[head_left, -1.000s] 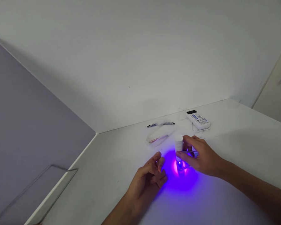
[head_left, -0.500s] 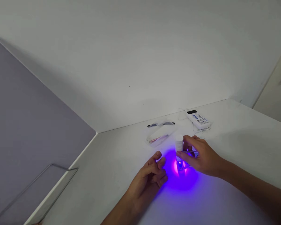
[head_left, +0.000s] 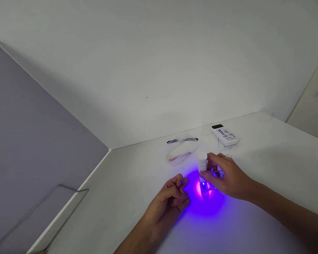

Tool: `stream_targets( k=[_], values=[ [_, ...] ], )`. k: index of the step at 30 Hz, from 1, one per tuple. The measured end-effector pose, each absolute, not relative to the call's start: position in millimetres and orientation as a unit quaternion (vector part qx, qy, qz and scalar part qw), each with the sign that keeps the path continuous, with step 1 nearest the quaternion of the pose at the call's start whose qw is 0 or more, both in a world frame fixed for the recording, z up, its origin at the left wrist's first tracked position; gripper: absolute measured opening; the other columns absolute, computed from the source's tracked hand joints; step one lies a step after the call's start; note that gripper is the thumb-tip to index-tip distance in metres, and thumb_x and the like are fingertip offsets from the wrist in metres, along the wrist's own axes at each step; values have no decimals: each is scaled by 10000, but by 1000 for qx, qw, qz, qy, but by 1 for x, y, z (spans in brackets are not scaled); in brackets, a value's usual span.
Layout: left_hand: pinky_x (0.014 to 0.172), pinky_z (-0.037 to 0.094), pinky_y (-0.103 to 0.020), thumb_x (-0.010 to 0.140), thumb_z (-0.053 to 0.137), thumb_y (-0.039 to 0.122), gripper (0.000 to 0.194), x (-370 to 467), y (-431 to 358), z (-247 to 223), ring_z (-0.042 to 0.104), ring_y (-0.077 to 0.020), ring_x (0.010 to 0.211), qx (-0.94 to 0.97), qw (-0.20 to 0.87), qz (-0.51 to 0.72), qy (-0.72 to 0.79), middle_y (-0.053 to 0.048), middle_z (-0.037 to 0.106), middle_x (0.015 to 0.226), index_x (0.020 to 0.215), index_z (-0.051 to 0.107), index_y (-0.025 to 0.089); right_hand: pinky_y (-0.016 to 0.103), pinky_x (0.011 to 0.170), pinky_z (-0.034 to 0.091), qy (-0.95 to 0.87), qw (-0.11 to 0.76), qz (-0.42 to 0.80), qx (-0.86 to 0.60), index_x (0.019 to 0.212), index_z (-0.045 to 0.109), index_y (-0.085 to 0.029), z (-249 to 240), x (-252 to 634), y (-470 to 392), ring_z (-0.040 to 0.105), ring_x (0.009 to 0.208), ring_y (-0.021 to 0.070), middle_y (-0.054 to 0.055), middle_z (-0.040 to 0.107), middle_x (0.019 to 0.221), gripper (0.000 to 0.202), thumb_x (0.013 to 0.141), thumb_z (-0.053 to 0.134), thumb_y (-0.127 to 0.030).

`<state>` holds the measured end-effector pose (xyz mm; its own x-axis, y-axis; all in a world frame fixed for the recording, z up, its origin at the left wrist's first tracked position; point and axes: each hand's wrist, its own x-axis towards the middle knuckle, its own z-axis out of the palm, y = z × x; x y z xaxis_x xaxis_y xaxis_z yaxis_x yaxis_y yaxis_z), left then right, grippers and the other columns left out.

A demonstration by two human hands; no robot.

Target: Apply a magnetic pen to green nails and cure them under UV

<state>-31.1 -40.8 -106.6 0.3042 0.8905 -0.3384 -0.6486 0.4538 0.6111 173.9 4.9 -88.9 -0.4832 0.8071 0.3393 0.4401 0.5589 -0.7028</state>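
Observation:
My right hand is closed round a white cylindrical lamp, thumb in front and fingers behind. The lamp stands upright, and its lower end throws violet light onto the white table. A small clear piece shows between the lamp and my right fingers; its shape is hard to make out. Left of the glow, my left hand rests palm up with its fingers loosely curled and apart, nothing visible in them.
Behind the hands lie a clear plastic bag with a thin pink stick and a white power bank with a thin cable. A wall borders the table. A bent metal wire frame is at the left edge.
The fingers of my left hand have curled in slightly and the index fingertip has dropped a little. My right hand and the lamp have stayed in place.

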Motion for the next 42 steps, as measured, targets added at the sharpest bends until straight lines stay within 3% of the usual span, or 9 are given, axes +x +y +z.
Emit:
stream_targets(
  k=[5,17,23,32,42],
  values=[
    [466,307,-195,524,622,-49,263,-32,-41,-106,275,-39,452,189,784,487,336,60,470,651,598,473,154,298,634,442,-814,335,280,-383,772,504,-222,-88,173,5,529,646,152,-20,594,668,239,951,533,-378],
    [469,242,-201,525,608,-76,307,-32,-41,-109,265,-42,449,244,773,476,341,73,491,573,683,504,167,298,643,448,-811,335,292,-380,797,522,-223,-88,173,4,535,648,151,-16,616,691,219,947,544,-381],
    [448,211,-195,510,602,-89,475,-32,-40,-109,188,-36,434,243,764,487,346,103,474,586,893,595,190,293,630,448,-811,336,294,-378,790,522,-221,-88,173,5,535,638,147,-15,615,688,230,951,538,-386],
    [456,254,-186,525,551,-57,399,-32,-40,-106,179,-29,432,202,780,488,336,92,465,633,846,551,180,300,643,445,-811,332,291,-383,799,530,-222,-87,173,4,533,653,154,-13,618,689,223,952,538,-384],
    [480,292,-190,555,601,-82,400,-34,-38,-111,269,-34,447,232,758,494,358,94,457,615,846,547,186,299,640,448,-814,334,287,-380,814,542,-223,-89,174,5,535,656,155,-15,621,687,226,949,552,-403]
  ],
)
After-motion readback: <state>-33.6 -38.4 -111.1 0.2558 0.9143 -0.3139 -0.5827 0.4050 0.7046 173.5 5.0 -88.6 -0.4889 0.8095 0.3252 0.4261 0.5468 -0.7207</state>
